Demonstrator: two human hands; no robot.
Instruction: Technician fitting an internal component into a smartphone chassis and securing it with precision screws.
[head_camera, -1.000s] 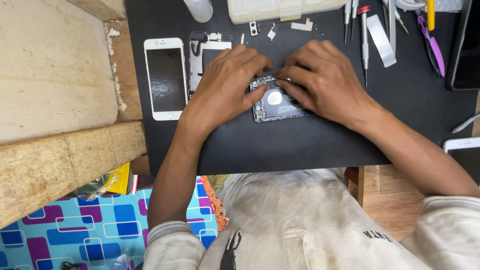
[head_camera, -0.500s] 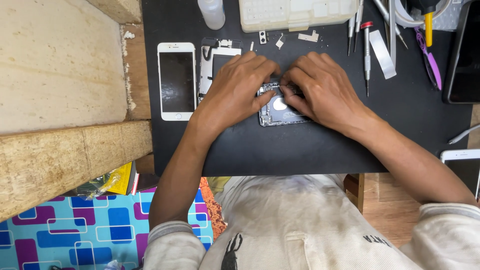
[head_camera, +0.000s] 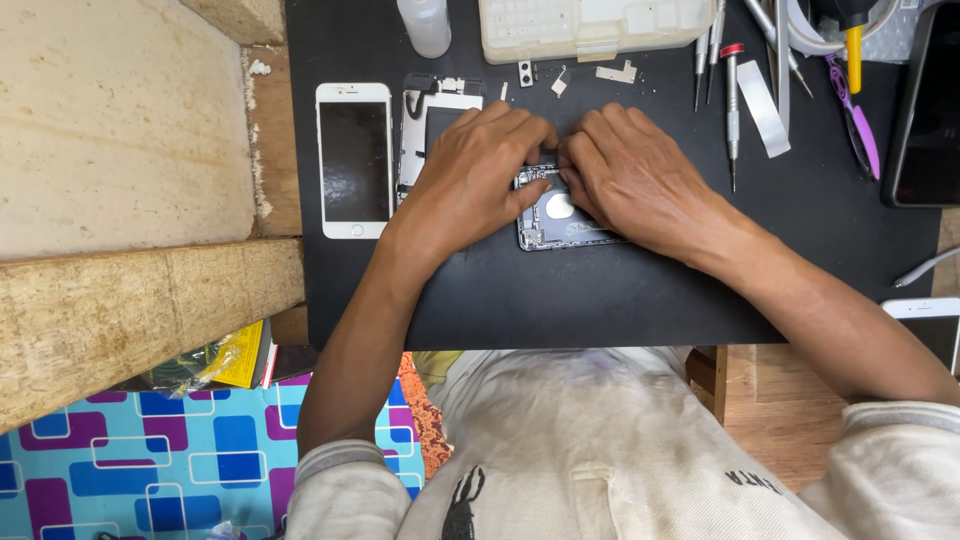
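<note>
Grey opened phone body (head_camera: 560, 215) under both palms-down hands; left hand (head_camera: 480, 170), right hand (head_camera: 630, 170) fingertips pinching its top edge

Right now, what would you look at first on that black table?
Both hands, the left hand and right hand, press on an opened phone body mid-mat. Left of them lies a white phone screen; small screwdrivers lie at the far right.
</note>
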